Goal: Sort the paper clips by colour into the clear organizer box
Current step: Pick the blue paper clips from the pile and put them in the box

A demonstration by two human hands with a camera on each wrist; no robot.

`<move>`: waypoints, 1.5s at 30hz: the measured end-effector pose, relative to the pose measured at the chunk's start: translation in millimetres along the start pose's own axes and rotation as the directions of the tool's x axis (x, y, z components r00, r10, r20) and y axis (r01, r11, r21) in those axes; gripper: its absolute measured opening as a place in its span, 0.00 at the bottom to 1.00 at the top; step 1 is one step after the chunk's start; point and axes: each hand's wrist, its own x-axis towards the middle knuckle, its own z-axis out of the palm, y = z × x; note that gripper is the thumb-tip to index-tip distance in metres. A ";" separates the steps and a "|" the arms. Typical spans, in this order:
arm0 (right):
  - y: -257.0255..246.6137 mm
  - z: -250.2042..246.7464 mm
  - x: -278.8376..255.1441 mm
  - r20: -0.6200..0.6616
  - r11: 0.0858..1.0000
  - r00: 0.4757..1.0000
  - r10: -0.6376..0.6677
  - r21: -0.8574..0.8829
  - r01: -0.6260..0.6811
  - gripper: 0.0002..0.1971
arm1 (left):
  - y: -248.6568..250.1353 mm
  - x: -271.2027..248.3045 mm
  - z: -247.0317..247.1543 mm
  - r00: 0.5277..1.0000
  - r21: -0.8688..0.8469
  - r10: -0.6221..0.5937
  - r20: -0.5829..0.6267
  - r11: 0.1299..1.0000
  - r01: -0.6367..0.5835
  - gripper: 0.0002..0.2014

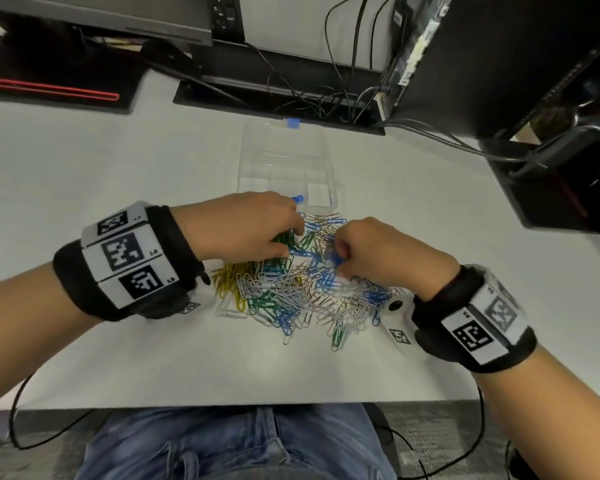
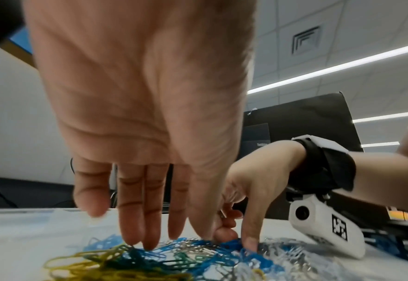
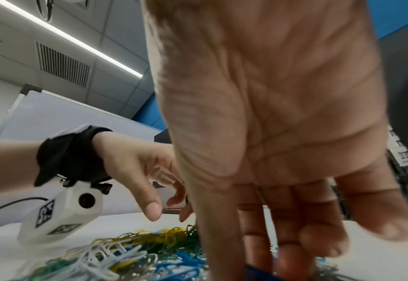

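Note:
A mixed pile of paper clips (image 1: 291,292) in blue, green, yellow, white and silver lies mid-table. Just behind it stands the clear organizer box (image 1: 284,157), open, with no clips visible inside. My left hand (image 1: 291,244) hovers over the pile's far left with its fingers straight down, tips touching green and blue clips (image 2: 135,252); it grips nothing that I can see. My right hand (image 1: 333,254) is curled over the pile's centre and pinches blue paper clips (image 1: 336,260) between thumb and fingers. A small blue piece (image 1: 297,199) shows beside the left fingers at the box's near edge.
A black monitor base and tangled cables (image 1: 309,91) lie behind the box. A dark computer case (image 1: 520,64) stands at the right, with more black gear (image 1: 561,181) below it. The table's near edge (image 1: 257,403) runs above my lap.

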 end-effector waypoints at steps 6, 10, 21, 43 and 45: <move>14.6 -11.9 8.3 -0.057 0.947 0.998 0.007 0.322 0.011 0.04 | 0.1 -0.7 6.7 0.974 0.098 0.116 0.195 0.986 -0.137 0.25; 27.5 -15.2 11.2 -0.104 0.812 0.994 0.020 0.582 0.044 0.06 | -5.1 -5.8 3.7 0.991 -0.068 0.111 0.077 0.992 -0.106 0.20; -12.1 -45.4 59.5 -0.490 0.837 0.869 -0.078 0.441 0.324 0.04 | -63.2 -7.1 -26.2 0.846 -0.303 -0.487 -0.215 0.857 0.416 0.22; -17.3 -33.1 62.7 -0.174 0.968 0.964 -0.199 0.119 0.222 0.18 | -64.5 15.7 -18.2 0.888 -0.212 -0.455 -0.072 0.877 0.432 0.23; -17.5 -33.3 63.2 -0.212 0.960 0.955 -0.205 0.146 0.239 0.19 | -64.7 16.8 -18.1 0.887 -0.205 -0.457 -0.069 0.876 0.436 0.23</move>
